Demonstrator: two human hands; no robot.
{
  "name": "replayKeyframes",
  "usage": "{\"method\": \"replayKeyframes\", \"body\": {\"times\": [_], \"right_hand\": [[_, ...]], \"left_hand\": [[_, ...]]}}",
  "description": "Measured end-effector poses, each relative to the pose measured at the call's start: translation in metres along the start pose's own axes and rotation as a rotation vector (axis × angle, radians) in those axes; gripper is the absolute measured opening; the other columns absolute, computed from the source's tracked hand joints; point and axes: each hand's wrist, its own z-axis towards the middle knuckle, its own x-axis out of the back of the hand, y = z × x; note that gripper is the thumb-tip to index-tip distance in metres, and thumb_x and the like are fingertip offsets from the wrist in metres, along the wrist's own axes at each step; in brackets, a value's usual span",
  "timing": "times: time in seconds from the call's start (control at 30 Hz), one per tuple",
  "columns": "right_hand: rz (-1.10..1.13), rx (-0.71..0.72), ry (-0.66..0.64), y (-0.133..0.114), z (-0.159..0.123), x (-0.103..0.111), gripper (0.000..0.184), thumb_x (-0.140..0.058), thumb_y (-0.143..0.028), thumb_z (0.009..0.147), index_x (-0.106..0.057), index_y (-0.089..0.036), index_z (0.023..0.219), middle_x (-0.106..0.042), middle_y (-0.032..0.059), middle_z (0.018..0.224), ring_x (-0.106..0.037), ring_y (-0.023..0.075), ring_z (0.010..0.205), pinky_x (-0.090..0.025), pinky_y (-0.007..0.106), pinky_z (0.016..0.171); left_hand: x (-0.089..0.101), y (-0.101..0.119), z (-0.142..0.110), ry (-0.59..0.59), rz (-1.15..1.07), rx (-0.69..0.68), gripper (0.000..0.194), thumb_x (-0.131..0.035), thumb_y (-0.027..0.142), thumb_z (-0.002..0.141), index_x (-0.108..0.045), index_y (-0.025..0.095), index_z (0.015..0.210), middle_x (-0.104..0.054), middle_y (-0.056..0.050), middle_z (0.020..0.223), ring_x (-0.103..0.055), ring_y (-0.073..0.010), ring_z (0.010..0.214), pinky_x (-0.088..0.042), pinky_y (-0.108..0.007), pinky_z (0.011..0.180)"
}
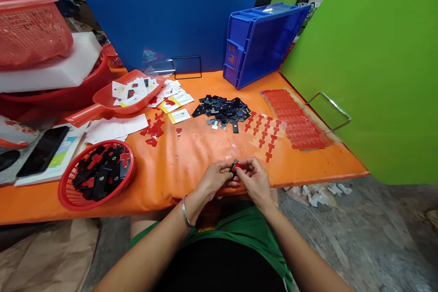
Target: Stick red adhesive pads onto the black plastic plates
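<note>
My left hand (216,178) and my right hand (255,178) meet at the near edge of the orange table (191,155). Both pinch one small black piece with a red sticker (235,166) between their fingertips. Beyond them lies a heap of black and silver pieces (221,112). To its right, red T-shaped stickers (263,134) sit on a clear sheet. A round red basket (97,175) at my left holds black pieces with red stickers on them.
A stack of red sticker sheets (296,118) lies at the right by a wire stand (330,109). A blue crate (263,41) leans at the back. A red scoop (126,96) holds white backing papers. A phone (43,150) lies far left. Green and blue panels wall the table.
</note>
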Motion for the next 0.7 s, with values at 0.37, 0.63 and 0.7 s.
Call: {"method": "replayKeyframes", "body": {"times": [0.37, 0.63, 0.7], "right_hand": [[-0.05, 0.033, -0.003, 0.003, -0.001, 0.0, 0.019, -0.066, -0.034, 0.073, -0.052, -0.021, 0.079, -0.054, -0.0039, 0.064, -0.053, 0.0108, 0.049, -0.047, 0.024, 0.047], [-0.119, 0.069, -0.031, 0.003, -0.006, 0.002, 0.019, -0.059, -0.039, 0.08, -0.054, -0.022, 0.084, -0.061, 0.0007, 0.077, -0.06, 0.0137, 0.056, -0.051, 0.027, 0.051], [-0.112, 0.096, -0.011, 0.003, -0.009, 0.0, 0.017, -0.058, -0.039, 0.082, -0.055, -0.023, 0.086, -0.06, 0.0014, 0.08, -0.06, 0.0138, 0.057, -0.051, 0.027, 0.051]], "left_hand": [[-0.001, 0.002, -0.002, 0.004, 0.006, -0.007, 0.019, -0.06, 0.0, 0.072, -0.065, 0.008, 0.089, -0.069, -0.008, 0.079, -0.066, -0.0114, 0.061, -0.055, -0.02, 0.062], [-0.01, -0.003, 0.001, 0.147, 0.003, -0.036, 0.012, -0.056, 0.003, 0.079, -0.065, 0.008, 0.086, -0.067, -0.004, 0.063, -0.063, -0.0091, 0.049, -0.053, -0.018, 0.052], [-0.011, -0.004, 0.001, 0.156, -0.003, -0.05, 0.011, -0.057, 0.004, 0.079, -0.065, 0.008, 0.085, -0.067, -0.004, 0.064, -0.063, -0.0092, 0.05, -0.053, -0.018, 0.052]]}}
